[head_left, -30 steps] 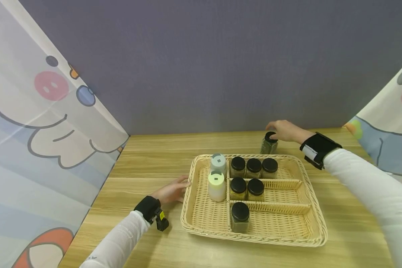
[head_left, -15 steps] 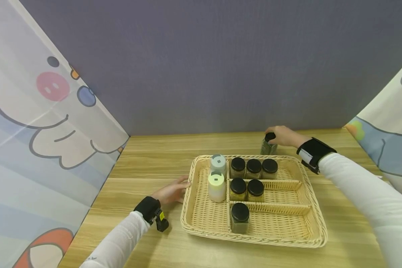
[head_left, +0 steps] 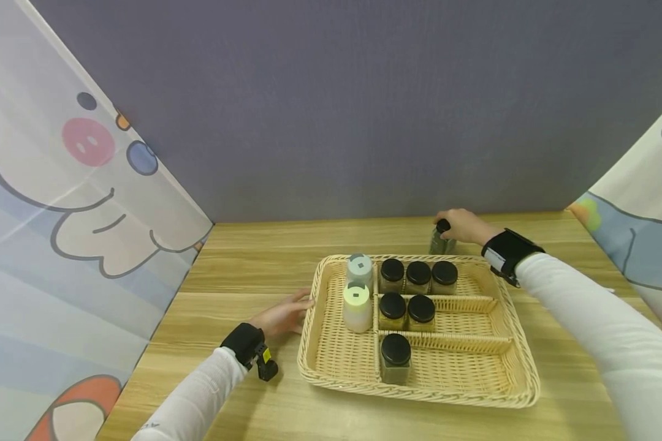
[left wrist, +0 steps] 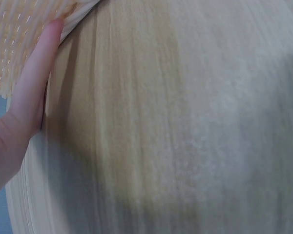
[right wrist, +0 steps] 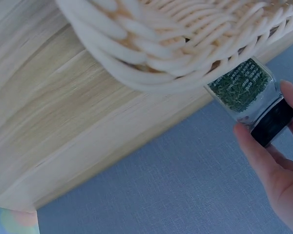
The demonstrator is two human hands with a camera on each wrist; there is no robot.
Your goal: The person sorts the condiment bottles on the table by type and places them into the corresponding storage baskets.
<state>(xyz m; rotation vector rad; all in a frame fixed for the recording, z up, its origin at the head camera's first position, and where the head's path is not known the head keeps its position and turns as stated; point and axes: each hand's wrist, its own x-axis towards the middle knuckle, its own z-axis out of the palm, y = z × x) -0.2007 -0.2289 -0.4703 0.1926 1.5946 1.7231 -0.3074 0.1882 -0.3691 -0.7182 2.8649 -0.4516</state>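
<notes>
A clear spice jar of dried green herbs (right wrist: 241, 87) with a black lid stands behind the basket's far edge. My right hand (head_left: 466, 225) grips it around the lid, thumb and fingers on opposite sides in the right wrist view. White print shows on the glass. My left hand (head_left: 281, 316) rests against the left side of the woven basket (head_left: 336, 384), its fingers straight along the wall in the left wrist view. Inside the basket's left compartment are a white-lidded shaker (head_left: 360, 266) and a yellow-lidded shaker (head_left: 357, 309).
Black-lidded jars (head_left: 417, 274) stand in the basket's far right compartment, two yellowish jars (head_left: 421, 311) in the middle one, and a single jar (head_left: 395, 358) in the near one. A grey wall panel (head_left: 331, 122) rises behind the wooden table (head_left: 243, 257).
My right hand has come slightly left and its fingers have closed around the lid of the herb jar. The left hand and the basket have stayed put.
</notes>
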